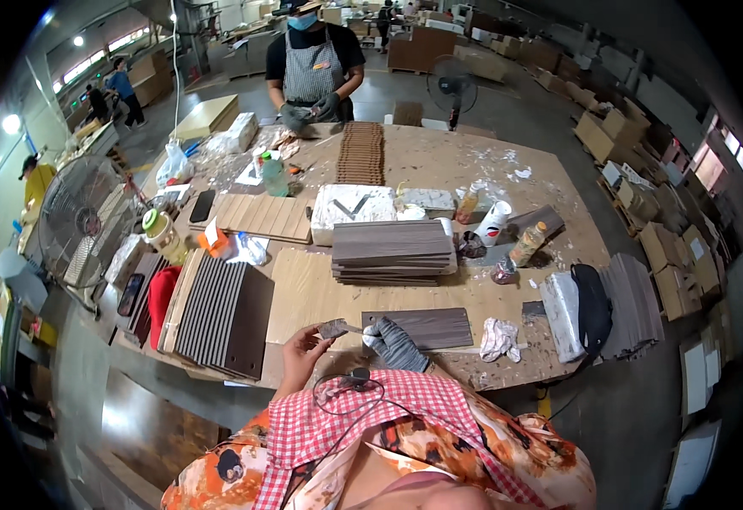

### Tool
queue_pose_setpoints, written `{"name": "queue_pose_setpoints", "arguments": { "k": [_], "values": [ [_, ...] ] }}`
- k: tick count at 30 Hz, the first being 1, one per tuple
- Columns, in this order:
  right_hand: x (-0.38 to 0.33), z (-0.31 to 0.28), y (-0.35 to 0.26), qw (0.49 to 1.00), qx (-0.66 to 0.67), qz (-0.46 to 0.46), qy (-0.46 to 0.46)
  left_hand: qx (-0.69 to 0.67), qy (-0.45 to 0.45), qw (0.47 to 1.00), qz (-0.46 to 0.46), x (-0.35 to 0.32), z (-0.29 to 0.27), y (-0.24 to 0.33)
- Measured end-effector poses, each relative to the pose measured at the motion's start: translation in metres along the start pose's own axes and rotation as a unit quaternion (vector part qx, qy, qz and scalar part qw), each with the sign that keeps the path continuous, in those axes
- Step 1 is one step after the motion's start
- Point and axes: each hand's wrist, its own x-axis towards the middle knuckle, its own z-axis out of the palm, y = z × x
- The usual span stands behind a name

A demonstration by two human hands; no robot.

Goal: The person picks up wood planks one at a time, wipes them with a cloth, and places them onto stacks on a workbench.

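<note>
My bare left hand point(302, 350) pinches a small, dark grey-brown flat piece point(331, 328) in front of my chest. In a grey glove, my right hand point(397, 343) has its fingers closed on a thin, stick-like tool point(354, 328) that points left and meets the small piece; its exact kind is too small to make out. Partly behind the gloved hand, a grey-brown wood-grain board point(439, 329) lies flat at the table's near edge. Beyond it rises a stack of similar boards point(393, 245).
Upright boards point(227, 310) stand in a row at left, with a red cloth point(162, 299) beside them. To the right lie a crumpled white rag point(499, 339), a black bag point(591, 310) and bottles point(527, 244). Across the table point(465, 153) stands a person in an apron point(314, 72).
</note>
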Motion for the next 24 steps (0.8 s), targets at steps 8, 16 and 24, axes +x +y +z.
{"name": "queue_pose_setpoints", "arguments": {
  "k": [8,16,24],
  "values": [
    [-0.013,-0.022,-0.021,0.98,0.119,0.156,0.028,0.047,-0.086,0.995,0.015,0.004,0.01,-0.004],
    [-0.026,-0.02,0.031,0.936,0.206,0.261,0.118,0.074,-0.154,0.985,-0.007,0.008,0.015,-0.011],
    [-0.027,-0.023,0.021,0.918,0.265,0.272,0.112,-0.013,-0.172,0.984,-0.049,0.009,0.021,-0.017]
  ]
}}
